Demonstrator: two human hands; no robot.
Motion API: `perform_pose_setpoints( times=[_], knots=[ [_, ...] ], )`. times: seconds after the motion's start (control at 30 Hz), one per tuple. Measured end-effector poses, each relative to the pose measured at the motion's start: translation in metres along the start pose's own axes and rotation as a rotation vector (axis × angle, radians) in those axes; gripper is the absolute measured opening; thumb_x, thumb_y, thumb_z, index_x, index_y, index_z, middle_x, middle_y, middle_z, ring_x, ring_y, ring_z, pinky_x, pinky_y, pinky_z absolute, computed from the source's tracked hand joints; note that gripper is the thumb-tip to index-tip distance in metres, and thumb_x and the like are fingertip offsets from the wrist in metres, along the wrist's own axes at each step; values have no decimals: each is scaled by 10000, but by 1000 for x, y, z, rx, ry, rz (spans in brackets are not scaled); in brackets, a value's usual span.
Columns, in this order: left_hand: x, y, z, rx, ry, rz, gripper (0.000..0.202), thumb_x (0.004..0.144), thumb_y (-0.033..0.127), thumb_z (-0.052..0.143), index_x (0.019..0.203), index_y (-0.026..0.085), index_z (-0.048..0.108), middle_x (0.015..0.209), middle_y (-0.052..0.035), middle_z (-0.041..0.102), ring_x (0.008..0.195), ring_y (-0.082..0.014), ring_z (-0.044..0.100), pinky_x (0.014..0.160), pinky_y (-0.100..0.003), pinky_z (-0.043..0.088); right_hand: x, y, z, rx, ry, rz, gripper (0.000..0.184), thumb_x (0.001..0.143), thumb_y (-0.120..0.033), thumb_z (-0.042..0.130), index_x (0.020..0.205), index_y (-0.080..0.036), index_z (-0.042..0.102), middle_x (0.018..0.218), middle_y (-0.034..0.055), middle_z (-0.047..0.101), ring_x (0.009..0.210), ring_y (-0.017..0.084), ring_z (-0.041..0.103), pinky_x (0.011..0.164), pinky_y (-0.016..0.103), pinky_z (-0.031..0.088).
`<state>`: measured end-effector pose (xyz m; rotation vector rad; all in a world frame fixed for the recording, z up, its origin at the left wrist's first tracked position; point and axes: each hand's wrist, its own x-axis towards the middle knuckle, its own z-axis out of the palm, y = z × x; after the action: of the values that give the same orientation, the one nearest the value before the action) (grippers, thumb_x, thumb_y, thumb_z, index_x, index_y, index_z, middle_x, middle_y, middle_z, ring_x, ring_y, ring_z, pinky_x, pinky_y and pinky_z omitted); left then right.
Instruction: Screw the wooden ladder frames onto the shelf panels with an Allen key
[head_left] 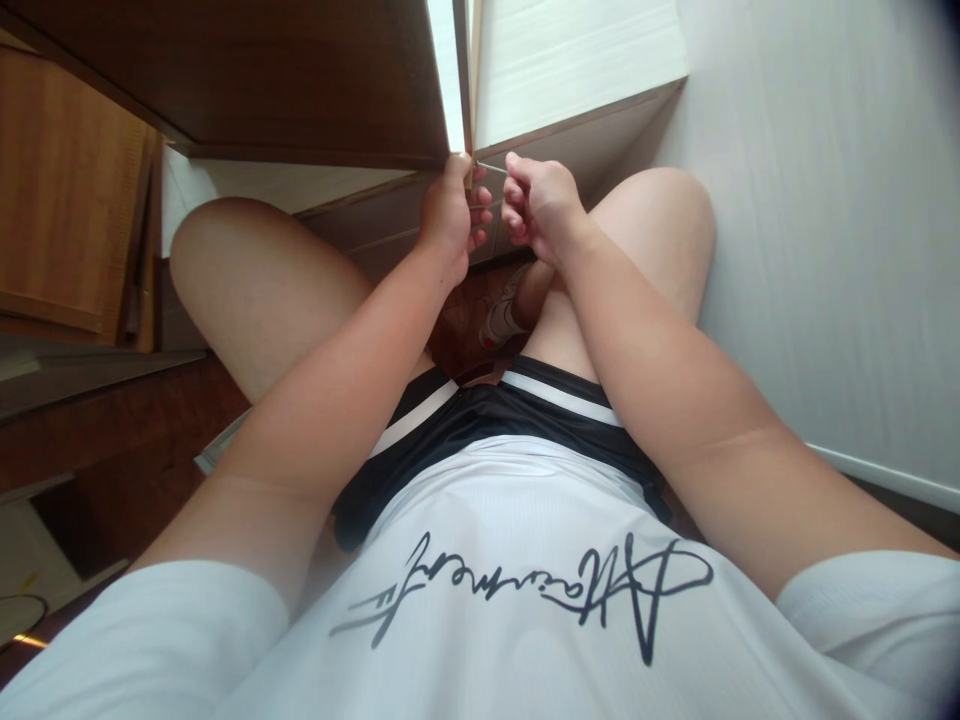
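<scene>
My left hand (pixel 448 215) is closed at the near corner of a dark brown wooden panel (pixel 300 80), its thumb on a narrow edge piece and its fingers curled below. Close to its right, my right hand (pixel 546 205) is closed in a pinch on a thin metal rod (pixel 493 168). The rod points left and its far end meets the edge beside my left thumb. Its other end is hidden in my right fist, so I cannot tell what kind of tool or part it is.
A pale wood-grain board (pixel 577 60) lies beyond my right hand. A large light grey panel (pixel 817 230) stands along the right. Lighter brown wooden boards (pixel 67 200) are at the left. My bent knees flank both hands, above a reddish-brown floor (pixel 180 420).
</scene>
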<state>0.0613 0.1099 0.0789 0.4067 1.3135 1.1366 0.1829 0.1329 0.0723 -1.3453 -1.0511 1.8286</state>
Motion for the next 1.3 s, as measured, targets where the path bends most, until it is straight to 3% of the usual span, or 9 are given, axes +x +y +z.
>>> perform_pose_setpoints(
  times=[0.1,0.3,0.4,0.53,0.8,1.03,1.13,1.3],
  knots=[
    [0,0,0,-8,10,-8,234,826,460,555,687,276,591,630,-3,610,467,-128,530,420,-272,359,-2,-1,2,-133,58,-111,543,952,-578,388,532,-238,438,408,-17,410,374,125,347,389,281,190],
    [0,0,0,-40,2,-28,195,804,461,565,696,303,604,580,14,601,467,-139,551,408,-281,358,-4,-3,1,-277,73,-317,496,1007,-346,386,537,-231,494,439,-14,489,369,108,370,406,279,248],
    [-1,1,1,-36,19,-93,189,785,505,555,758,335,633,540,10,591,498,-171,588,419,-295,376,-2,-2,-1,-321,84,-377,478,997,-348,406,541,-242,502,471,-15,511,418,109,395,441,272,266],
    [-1,1,1,-3,65,-163,255,775,575,537,857,358,643,512,-3,572,542,-215,619,424,-307,387,-4,-2,0,-332,86,-310,519,988,-411,407,509,-241,512,446,-11,499,400,104,372,449,275,278],
    [1,-3,0,54,15,27,286,848,509,491,715,279,598,662,-11,624,504,-146,569,441,-286,381,-1,4,3,-127,57,-136,507,912,-552,433,515,-243,499,405,-1,441,377,125,359,383,283,185],
    [-1,-4,0,10,49,-104,274,805,581,541,847,325,631,560,-13,587,549,-201,614,449,-299,395,-3,0,2,-30,31,23,509,905,-553,422,509,-235,433,399,-18,353,373,115,304,409,281,151],
    [-3,-4,1,6,63,-159,284,792,600,545,864,340,633,549,-11,589,543,-206,618,440,-297,394,-3,-1,3,-37,44,11,504,898,-548,429,498,-241,427,398,-20,336,368,117,295,406,283,144],
    [-2,-3,2,-22,33,-158,280,780,590,555,880,343,642,557,-10,600,535,-202,620,430,-295,399,-4,-1,4,-113,135,-126,498,913,-471,435,465,-254,411,371,-12,354,355,129,334,391,297,164]
  ],
)
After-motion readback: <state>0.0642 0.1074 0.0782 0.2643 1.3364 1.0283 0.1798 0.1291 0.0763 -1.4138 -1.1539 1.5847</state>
